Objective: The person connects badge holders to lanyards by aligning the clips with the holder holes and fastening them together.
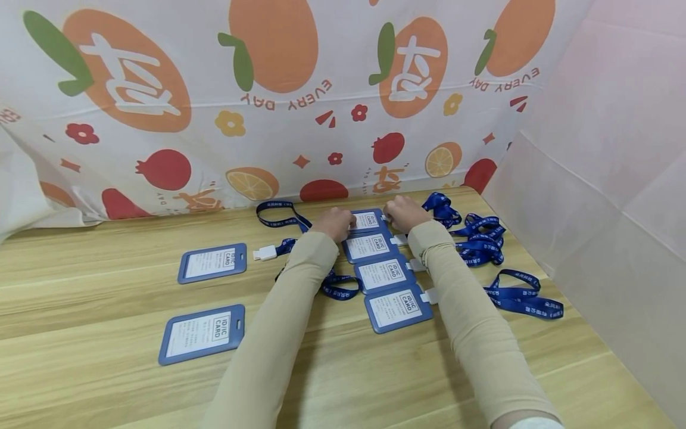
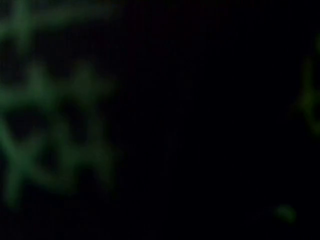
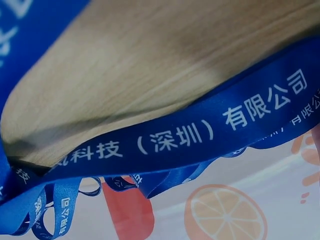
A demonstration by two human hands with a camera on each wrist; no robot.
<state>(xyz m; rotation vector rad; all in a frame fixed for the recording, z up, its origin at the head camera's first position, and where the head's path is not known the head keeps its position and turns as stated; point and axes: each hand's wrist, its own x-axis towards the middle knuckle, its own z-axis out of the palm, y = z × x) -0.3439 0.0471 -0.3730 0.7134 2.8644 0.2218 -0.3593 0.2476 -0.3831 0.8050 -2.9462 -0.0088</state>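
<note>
Several blue ID card holders lie in a column. At the far one (image 1: pixel 367 220), my left hand (image 1: pixel 333 224) grips the left edge with curled fingers. My right hand (image 1: pixel 405 213) pinches the white lanyard clip at its right end, mostly covered by the fingers. Nearer holders in the column are a second (image 1: pixel 368 246), a third (image 1: pixel 383 273) and a front one (image 1: pixel 398 308), each with a white clip at its right. Blue lanyard (image 3: pixel 175 137) with white lettering crosses the right wrist view. The left wrist view is nearly black with blurred green marks.
Two separate card holders, one farther back (image 1: pixel 212 263) and one nearer (image 1: pixel 202 334), lie on the wooden table (image 1: pixel 107 286). A loose lanyard (image 1: pixel 281 223) with a white clip (image 1: pixel 265 253) is left of the column. Bunched lanyards (image 1: pixel 479 247) lie right. A fruit-print cloth (image 1: pixel 300 140) hangs behind.
</note>
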